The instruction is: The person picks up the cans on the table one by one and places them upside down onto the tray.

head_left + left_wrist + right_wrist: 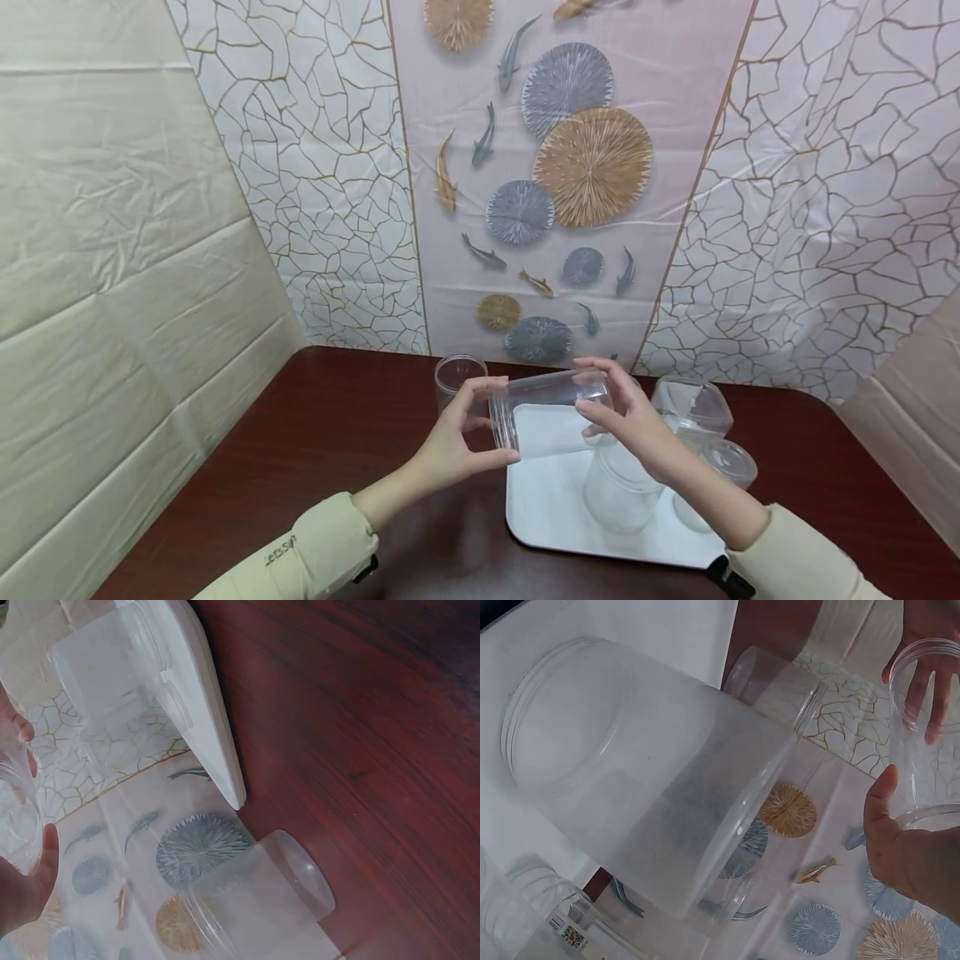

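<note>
A clear plastic jar (pixel 551 417) is held on its side in the air, above the back of a white tray. My left hand (pixel 450 446) grips its ridged, threaded end, thumb below and fingers above. At the other end, my right hand (pixel 636 421) holds the smooth base between thumb and fingers. In the right wrist view the jar (pixel 922 772) spans both hands. The left wrist view shows only part of the jar, at its left edge. Behind my left hand, another clear jar (pixel 459 373) stands on the table, partly hidden.
The white tray (pixel 540 512) lies on the dark red wooden table (pixel 345 433). On it stands a large round clear jar (pixel 622 492), below my right hand. Farther right are a squarish clear jar (pixel 693 404) and a small round one (pixel 731 462). A patterned cloth wall (pixel 337 208) rises behind.
</note>
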The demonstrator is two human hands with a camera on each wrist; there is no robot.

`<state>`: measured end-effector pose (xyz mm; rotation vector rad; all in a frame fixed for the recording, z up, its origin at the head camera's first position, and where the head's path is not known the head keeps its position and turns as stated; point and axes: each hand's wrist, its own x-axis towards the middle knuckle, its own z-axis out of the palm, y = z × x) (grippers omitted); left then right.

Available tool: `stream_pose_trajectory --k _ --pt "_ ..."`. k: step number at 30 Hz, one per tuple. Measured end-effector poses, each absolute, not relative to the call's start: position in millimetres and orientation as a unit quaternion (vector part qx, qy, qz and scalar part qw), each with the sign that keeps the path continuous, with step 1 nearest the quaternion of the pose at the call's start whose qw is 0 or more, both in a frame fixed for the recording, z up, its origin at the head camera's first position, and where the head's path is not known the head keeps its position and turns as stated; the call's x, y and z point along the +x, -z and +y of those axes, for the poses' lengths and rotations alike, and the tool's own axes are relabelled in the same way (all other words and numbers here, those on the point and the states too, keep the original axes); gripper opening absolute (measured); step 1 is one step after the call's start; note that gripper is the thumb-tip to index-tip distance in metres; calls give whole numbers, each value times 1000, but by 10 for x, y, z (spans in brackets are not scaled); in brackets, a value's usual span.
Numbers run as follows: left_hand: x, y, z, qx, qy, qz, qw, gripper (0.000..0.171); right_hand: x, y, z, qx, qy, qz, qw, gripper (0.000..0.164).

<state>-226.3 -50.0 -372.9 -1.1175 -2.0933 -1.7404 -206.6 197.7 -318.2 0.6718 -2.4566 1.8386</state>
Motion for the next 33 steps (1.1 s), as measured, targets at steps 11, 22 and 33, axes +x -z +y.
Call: stream_pose_trajectory --k 11,22,33 --pt "-2268 3752 -629 -397 572 -707 121 67 -2084 3127 1961 225 -562 -796 4 49" --pt "-2271 3779 -833 -372 553 -735 125 45 -2142 3073 2001 207 -519 -829 1 55" --pt "-2226 3906 -1060 -367 533 -752 125 42 -2250 3077 2011 202 -457 -865 30 54"
